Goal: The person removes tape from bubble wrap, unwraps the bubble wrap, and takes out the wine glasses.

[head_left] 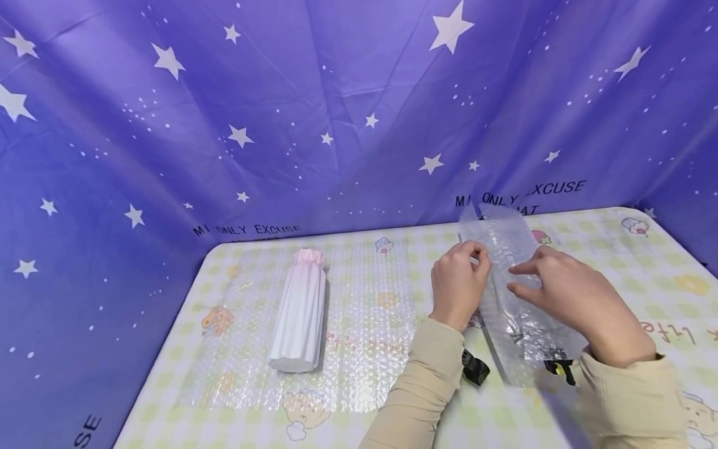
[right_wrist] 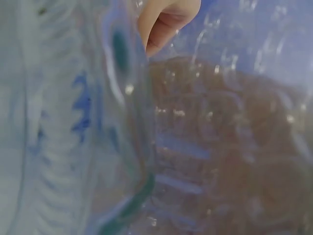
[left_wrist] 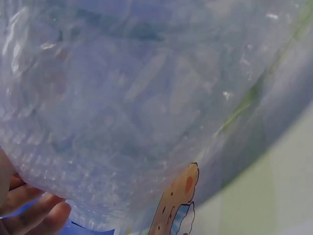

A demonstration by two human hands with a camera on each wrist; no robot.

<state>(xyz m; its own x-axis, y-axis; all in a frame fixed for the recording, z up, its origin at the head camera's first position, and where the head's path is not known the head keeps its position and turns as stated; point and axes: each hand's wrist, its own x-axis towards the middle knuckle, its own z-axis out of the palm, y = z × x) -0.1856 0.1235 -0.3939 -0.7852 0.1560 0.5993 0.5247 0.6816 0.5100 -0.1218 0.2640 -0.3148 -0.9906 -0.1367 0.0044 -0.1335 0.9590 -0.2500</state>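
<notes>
A clear piece of bubble wrap stands raised at the right side of the table and fills most of both wrist views. My left hand pinches its left edge between thumb and forefinger. On the other side, my right hand is at the wrap's right part, thumb and forefinger spread apart with a gap between them. Further left, a fluted vase, pink at the neck and fading to white, lies on a flat bubble wrap sheet. Neither hand touches the vase.
The table has a green checked cover with cartoon prints. A blue-purple curtain with white stars hangs close behind its back edge. Black wrist gear sits by the left cuff.
</notes>
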